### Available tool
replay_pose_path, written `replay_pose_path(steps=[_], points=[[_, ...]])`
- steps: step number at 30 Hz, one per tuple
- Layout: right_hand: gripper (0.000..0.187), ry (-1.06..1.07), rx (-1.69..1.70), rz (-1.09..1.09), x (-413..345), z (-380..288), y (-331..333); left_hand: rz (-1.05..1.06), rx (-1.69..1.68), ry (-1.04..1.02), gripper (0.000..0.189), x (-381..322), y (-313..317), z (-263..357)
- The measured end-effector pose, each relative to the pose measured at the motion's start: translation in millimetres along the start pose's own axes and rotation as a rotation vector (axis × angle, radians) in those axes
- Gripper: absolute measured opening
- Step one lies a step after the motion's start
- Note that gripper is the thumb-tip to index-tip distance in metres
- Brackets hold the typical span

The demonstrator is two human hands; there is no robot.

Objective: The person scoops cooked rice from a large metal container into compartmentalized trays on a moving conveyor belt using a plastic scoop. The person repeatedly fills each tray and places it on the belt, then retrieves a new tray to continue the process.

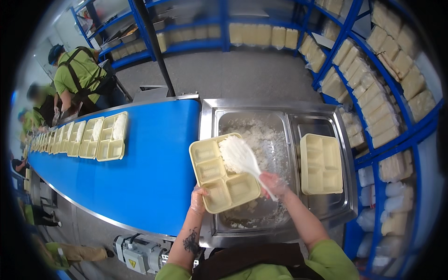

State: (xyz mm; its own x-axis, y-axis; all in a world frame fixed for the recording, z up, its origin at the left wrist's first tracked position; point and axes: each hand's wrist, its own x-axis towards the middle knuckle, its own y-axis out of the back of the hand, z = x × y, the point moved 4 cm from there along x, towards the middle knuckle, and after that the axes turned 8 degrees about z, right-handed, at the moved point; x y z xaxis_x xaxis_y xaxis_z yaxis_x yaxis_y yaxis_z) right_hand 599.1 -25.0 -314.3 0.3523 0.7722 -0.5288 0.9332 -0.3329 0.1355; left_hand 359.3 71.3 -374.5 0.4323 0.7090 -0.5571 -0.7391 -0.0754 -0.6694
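My left hand (199,200), in a clear glove, grips the lower left corner of a cream compartment tray (211,171) and holds it tilted over a steel pan (269,213). White cooked rice (229,154) fills the tray's upper right compartment; the other compartments hold nothing. A white rice paddle (250,162) is in my right hand (274,183), also gloved, with its blade against that rice. More rice (259,131) is scattered over the floor and walls of the pan beneath. To the right, a stack of cream compartment trays (321,164) rests in a second steel recess.
A blue conveyor belt (154,182) runs left, carrying a row of trays (112,136) with rice. Co-workers (78,73) stand along its far side. An electric motor (140,253) sits below the near edge. Blue shelving (385,133) with wrapped tray stacks lines the right and back.
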Motion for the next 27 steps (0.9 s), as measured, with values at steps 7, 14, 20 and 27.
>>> replay_pose_path(steps=[7, 14, 20, 27], points=[[0.035, 0.029, -0.210, -0.056, -4, -27, -13, 0.057, -0.102, -0.010, 0.053, 16, 65, 0], [0.027, -0.143, -0.111, 0.166, -15, 36, 35, 0.190, 0.096, -0.233, 0.048, 15, 150, 106], [0.020, -0.320, -0.130, 0.298, -39, 96, 47, 0.806, 1.258, -1.010, 0.035, -15, 130, 237], [0.016, -0.216, -0.091, 0.286, 80, 123, 40, 0.557, 1.914, -0.962, 0.041, -54, 61, 120]])
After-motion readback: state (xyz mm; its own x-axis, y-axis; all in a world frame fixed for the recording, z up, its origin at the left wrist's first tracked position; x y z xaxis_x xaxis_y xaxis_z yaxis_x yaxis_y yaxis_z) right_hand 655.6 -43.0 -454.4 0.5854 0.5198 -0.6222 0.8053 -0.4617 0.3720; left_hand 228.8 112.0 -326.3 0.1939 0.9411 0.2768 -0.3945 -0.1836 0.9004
